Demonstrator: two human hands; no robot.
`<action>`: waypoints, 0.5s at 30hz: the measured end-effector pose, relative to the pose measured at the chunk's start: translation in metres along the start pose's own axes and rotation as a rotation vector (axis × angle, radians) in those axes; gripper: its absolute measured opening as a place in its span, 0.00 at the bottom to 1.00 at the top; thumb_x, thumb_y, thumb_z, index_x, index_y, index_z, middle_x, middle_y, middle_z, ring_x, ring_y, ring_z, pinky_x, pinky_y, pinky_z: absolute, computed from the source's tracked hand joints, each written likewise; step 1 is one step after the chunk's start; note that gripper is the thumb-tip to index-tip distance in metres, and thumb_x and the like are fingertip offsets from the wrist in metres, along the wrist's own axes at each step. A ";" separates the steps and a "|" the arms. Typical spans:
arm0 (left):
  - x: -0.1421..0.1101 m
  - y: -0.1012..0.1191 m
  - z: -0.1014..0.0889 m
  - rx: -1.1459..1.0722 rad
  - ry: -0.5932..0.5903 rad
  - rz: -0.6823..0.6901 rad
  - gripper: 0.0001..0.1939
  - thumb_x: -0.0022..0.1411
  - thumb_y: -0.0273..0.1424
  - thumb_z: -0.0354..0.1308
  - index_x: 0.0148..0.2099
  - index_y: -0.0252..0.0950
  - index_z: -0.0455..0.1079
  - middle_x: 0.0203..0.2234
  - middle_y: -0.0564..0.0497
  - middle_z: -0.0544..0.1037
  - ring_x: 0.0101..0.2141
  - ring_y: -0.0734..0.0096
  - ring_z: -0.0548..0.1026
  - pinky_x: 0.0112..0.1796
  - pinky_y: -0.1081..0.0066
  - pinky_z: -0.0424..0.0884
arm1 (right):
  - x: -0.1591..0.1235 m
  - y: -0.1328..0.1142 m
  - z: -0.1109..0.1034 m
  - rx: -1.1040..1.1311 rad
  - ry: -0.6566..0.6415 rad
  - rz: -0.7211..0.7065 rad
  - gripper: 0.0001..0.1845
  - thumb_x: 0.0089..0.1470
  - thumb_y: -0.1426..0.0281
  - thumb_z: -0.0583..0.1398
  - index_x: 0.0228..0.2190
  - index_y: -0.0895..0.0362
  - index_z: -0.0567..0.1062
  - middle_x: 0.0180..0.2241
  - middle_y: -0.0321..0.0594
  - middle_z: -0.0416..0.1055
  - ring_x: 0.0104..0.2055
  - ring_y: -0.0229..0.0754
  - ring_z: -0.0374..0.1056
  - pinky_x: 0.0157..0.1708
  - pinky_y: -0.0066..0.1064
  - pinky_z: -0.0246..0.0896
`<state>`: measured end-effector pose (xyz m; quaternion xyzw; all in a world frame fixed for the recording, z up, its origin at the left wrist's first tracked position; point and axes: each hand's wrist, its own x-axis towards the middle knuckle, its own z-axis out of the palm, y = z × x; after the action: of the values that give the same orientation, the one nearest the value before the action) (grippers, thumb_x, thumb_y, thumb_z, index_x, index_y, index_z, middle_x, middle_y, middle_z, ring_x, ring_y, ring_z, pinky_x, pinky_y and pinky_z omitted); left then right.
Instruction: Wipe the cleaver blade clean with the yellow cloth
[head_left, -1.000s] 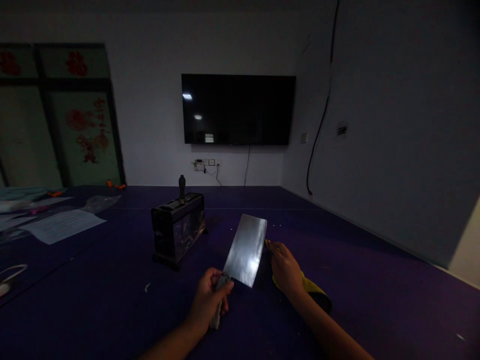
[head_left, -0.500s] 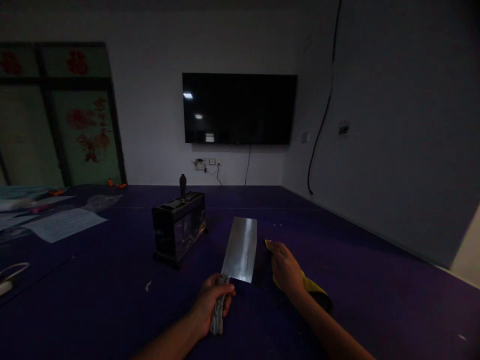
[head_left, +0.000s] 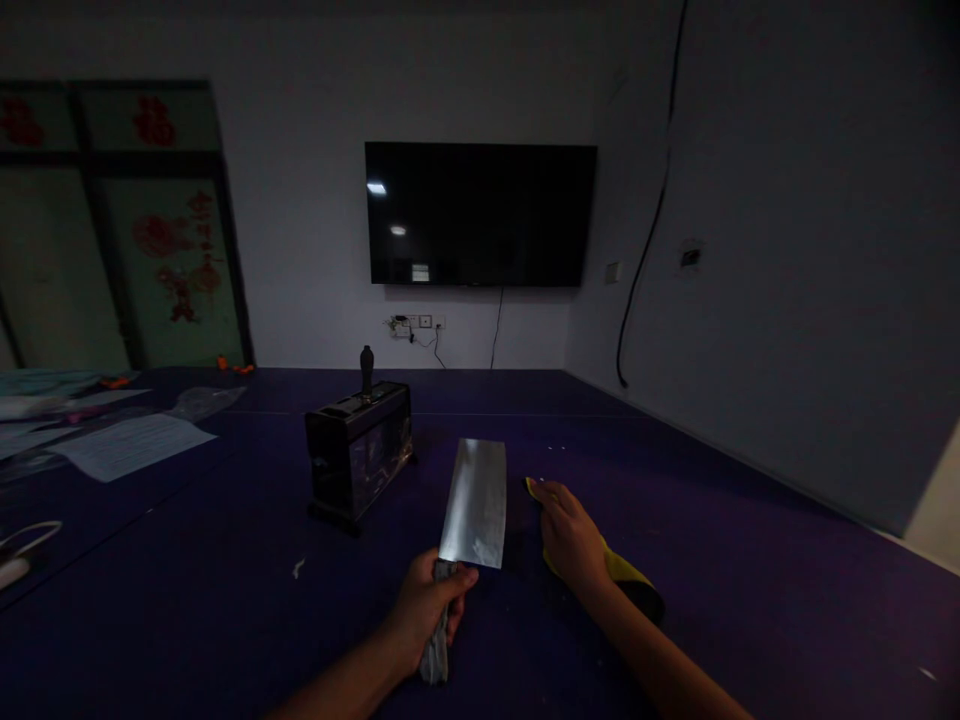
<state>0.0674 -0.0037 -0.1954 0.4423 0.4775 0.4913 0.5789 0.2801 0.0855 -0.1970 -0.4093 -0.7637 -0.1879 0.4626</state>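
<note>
A cleaver [head_left: 476, 505] with a broad, shiny blade is in my left hand [head_left: 427, 610], its fingers wrapped round the worn grey handle. The blade points away from me, its flat face turned up. To the right of the blade, my right hand [head_left: 571, 535] is closed on a yellow and black cloth [head_left: 630, 582]. One corner of the cloth sticks out past the fingertips, and the rest hangs under the wrist. Blade and cloth are apart. Beyond the left hand stands a black knife block [head_left: 360, 450] with one dark handle rising from its top.
Everything rests on a purple-covered table [head_left: 247, 600]. Papers [head_left: 135, 445] and clear plastic [head_left: 206, 402] lie at the left, near a white cable [head_left: 30, 540]. Small white scraps [head_left: 298, 568] dot the surface. A wall-mounted television [head_left: 480, 215] hangs beyond, and a wall borders the right.
The cleaver's blade has shifted slightly left and turned, so its shine has changed. Its handle end sits a little lower. My right hand with the cloth has barely moved.
</note>
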 end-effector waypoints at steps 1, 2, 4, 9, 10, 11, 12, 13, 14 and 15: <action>-0.001 0.000 0.000 0.014 0.001 0.027 0.20 0.41 0.42 0.61 0.32 0.36 0.59 0.11 0.62 0.62 0.09 0.83 0.55 0.12 0.80 0.51 | 0.000 -0.003 -0.001 0.001 0.010 -0.014 0.24 0.52 0.79 0.46 0.50 0.54 0.63 0.42 0.44 0.65 0.44 0.43 0.64 0.41 0.36 0.64; -0.001 0.000 0.001 0.026 0.000 0.051 0.20 0.42 0.43 0.61 0.31 0.36 0.59 0.10 0.63 0.61 0.08 0.83 0.55 0.12 0.80 0.51 | 0.000 -0.005 -0.002 0.004 0.022 -0.028 0.24 0.52 0.79 0.46 0.50 0.54 0.63 0.42 0.44 0.65 0.44 0.43 0.64 0.41 0.37 0.64; -0.001 0.001 0.001 0.042 -0.006 0.085 0.19 0.43 0.43 0.60 0.30 0.36 0.58 0.09 0.63 0.60 0.08 0.83 0.55 0.12 0.80 0.51 | 0.000 -0.011 -0.004 0.008 0.049 -0.066 0.25 0.52 0.80 0.47 0.51 0.53 0.62 0.43 0.44 0.64 0.44 0.43 0.63 0.41 0.36 0.64; 0.000 0.002 0.000 0.040 -0.012 0.080 0.18 0.44 0.43 0.59 0.31 0.36 0.58 0.09 0.63 0.59 0.08 0.82 0.56 0.11 0.79 0.52 | 0.001 -0.029 -0.010 0.046 0.040 -0.197 0.25 0.52 0.80 0.48 0.52 0.54 0.61 0.43 0.44 0.66 0.44 0.42 0.64 0.42 0.35 0.64; 0.000 0.002 0.000 0.039 -0.010 0.074 0.18 0.44 0.43 0.59 0.31 0.36 0.59 0.09 0.63 0.59 0.08 0.81 0.56 0.11 0.79 0.52 | 0.000 -0.033 -0.010 0.055 0.015 -0.211 0.25 0.53 0.80 0.48 0.52 0.55 0.61 0.42 0.44 0.66 0.44 0.42 0.64 0.43 0.34 0.64; 0.001 0.002 0.000 0.039 -0.008 0.071 0.18 0.44 0.42 0.59 0.31 0.36 0.59 0.09 0.63 0.59 0.08 0.81 0.56 0.11 0.79 0.53 | 0.000 -0.036 -0.011 0.064 -0.014 -0.218 0.24 0.53 0.80 0.48 0.51 0.55 0.62 0.42 0.44 0.66 0.43 0.42 0.64 0.42 0.34 0.64; 0.001 0.002 0.000 0.039 -0.005 0.074 0.18 0.44 0.42 0.59 0.32 0.36 0.59 0.08 0.63 0.59 0.07 0.80 0.56 0.11 0.79 0.52 | 0.000 -0.039 -0.010 0.071 -0.043 -0.222 0.24 0.52 0.80 0.48 0.51 0.56 0.63 0.42 0.44 0.67 0.43 0.41 0.64 0.41 0.33 0.64; 0.002 0.001 0.000 0.040 -0.002 0.076 0.18 0.44 0.42 0.59 0.32 0.36 0.59 0.08 0.63 0.59 0.07 0.80 0.56 0.11 0.79 0.52 | 0.000 -0.041 -0.010 0.079 -0.071 -0.223 0.23 0.52 0.80 0.48 0.50 0.56 0.64 0.42 0.44 0.67 0.42 0.41 0.65 0.40 0.33 0.65; 0.002 0.000 0.000 0.042 -0.001 0.076 0.17 0.44 0.41 0.59 0.31 0.36 0.59 0.08 0.63 0.59 0.07 0.80 0.56 0.11 0.79 0.52 | 0.000 -0.044 -0.010 0.088 -0.095 -0.227 0.22 0.52 0.80 0.48 0.49 0.57 0.65 0.41 0.44 0.68 0.42 0.41 0.65 0.39 0.32 0.65; 0.003 0.000 -0.001 0.046 0.001 0.074 0.17 0.44 0.41 0.58 0.31 0.36 0.60 0.08 0.63 0.59 0.07 0.80 0.57 0.11 0.79 0.52 | 0.000 -0.045 -0.009 0.098 -0.118 -0.229 0.22 0.52 0.80 0.48 0.48 0.57 0.66 0.41 0.45 0.68 0.41 0.41 0.65 0.39 0.32 0.66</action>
<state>0.0670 -0.0006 -0.1962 0.4726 0.4721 0.5013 0.5499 0.2487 0.0526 -0.1881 -0.3065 -0.8396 -0.1777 0.4118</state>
